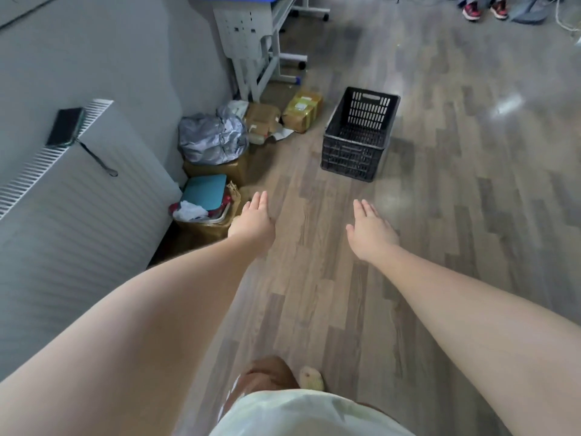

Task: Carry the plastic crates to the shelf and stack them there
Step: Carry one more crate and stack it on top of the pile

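A single black plastic crate (358, 135) with slotted walls stands empty on the wooden floor, ahead and slightly right of me. Both my arms stretch forward, palms down. My left hand (256, 223) is flat with fingers together and holds nothing, well short of the crate and to its left. My right hand (371, 229) is equally flat and empty, below the crate's near wall with a stretch of floor between them. No shelf is in view.
A white radiator (72, 209) with a phone (65, 125) on top lines the left wall. Cardboard boxes (301, 111), a silver bag (212, 138) and a teal-lidded box (206, 191) crowd the floor by the wall. A grey desk frame (254, 42) stands behind. Someone's red shoes (485, 9) show at top right.
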